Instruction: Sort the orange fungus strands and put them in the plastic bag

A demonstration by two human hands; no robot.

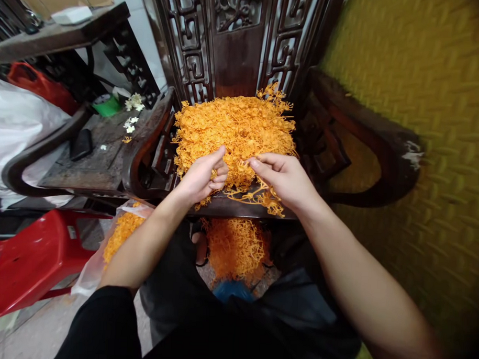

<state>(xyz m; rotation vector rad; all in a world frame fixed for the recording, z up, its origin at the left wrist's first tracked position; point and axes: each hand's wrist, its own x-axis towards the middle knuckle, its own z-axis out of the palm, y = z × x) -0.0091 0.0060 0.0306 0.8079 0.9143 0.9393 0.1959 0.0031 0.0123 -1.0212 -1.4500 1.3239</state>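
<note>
A large heap of thin orange plastic pieces, like branching flower sprigs (233, 121), covers the seat of a dark carved wooden chair (238, 59). My left hand (206, 175) is at the heap's front left, fingers curled and thumb raised, with a bit of orange showing inside the fingers. At the front right, my right hand (284, 176) pinches a small orange piece between thumb and fingertips. Below that hand, a loose orange sprig (272, 201) lies across the seat's front edge. Its link to the pinched piece cannot be made out.
More orange pieces (237, 247) are under the seat between my legs. A plastic bag (122, 233) of them stands left, by a red stool (36, 256). On the left wooden seat are a green tape roll (107, 107), a black phone-like object (81, 144) and pale flower pieces (130, 124).
</note>
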